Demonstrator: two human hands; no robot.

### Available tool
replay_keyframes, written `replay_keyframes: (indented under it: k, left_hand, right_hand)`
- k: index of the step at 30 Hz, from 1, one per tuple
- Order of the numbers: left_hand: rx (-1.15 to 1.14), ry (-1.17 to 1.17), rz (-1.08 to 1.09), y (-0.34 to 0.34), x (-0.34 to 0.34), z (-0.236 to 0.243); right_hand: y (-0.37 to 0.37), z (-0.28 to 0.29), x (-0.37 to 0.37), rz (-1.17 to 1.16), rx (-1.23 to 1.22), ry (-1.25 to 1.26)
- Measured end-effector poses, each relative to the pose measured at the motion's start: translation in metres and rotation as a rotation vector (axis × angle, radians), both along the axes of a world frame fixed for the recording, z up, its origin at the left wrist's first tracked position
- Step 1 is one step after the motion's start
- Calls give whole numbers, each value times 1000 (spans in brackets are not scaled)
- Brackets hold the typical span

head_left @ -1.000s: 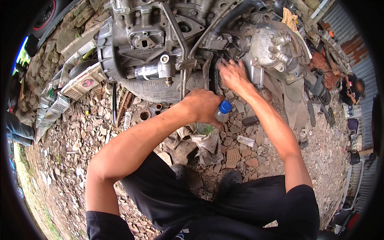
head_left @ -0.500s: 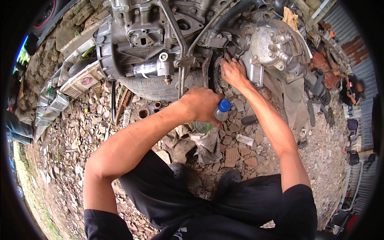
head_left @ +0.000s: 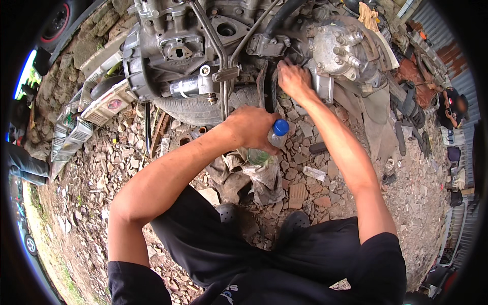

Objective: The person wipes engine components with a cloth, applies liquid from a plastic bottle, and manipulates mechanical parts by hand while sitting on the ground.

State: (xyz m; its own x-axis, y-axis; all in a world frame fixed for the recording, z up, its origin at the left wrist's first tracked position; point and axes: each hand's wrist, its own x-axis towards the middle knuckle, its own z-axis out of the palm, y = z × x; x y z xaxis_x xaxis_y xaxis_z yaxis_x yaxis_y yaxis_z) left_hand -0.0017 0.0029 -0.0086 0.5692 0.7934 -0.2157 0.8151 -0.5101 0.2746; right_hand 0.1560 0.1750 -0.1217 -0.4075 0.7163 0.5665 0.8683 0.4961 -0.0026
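I see my left hand [head_left: 252, 128] wrapped around a clear plastic bottle [head_left: 268, 146] with a blue cap [head_left: 280, 127], fingers closed on its body, the cap poking out on the hand's right side. Just below that hand lies a crumpled grey rag [head_left: 264, 178] on the gravel ground [head_left: 127, 168]. My right hand [head_left: 293, 80] is up ahead of the left, pressed flat against the grimy engine block [head_left: 203, 35], fingers spread and tucked in beside a black rubber strip [head_left: 269, 86]; it touches metal but I cannot tell that it grips anything. To the right of that hand sits a round silver housing [head_left: 338, 48] with studs standing out of it. To the left of my left hand a worn tyre [head_left: 198, 108] lies under the engine, and a thin metal rod [head_left: 222, 96] hangs down in front of it. Well to the left, white plastic crates [head_left: 76, 132] rest on the stones.
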Motion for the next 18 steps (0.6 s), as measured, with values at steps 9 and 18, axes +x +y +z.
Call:
replay_keyframes:
  k: [9, 18]
  left_hand:
    - [0, 17, 16, -1, -6, 0]
    - [-21, -13, -10, 1, -5, -1]
  right_hand:
    - [-15, 12, -26, 140, -127, 67]
    - [3, 24, 17, 344, -185, 150]
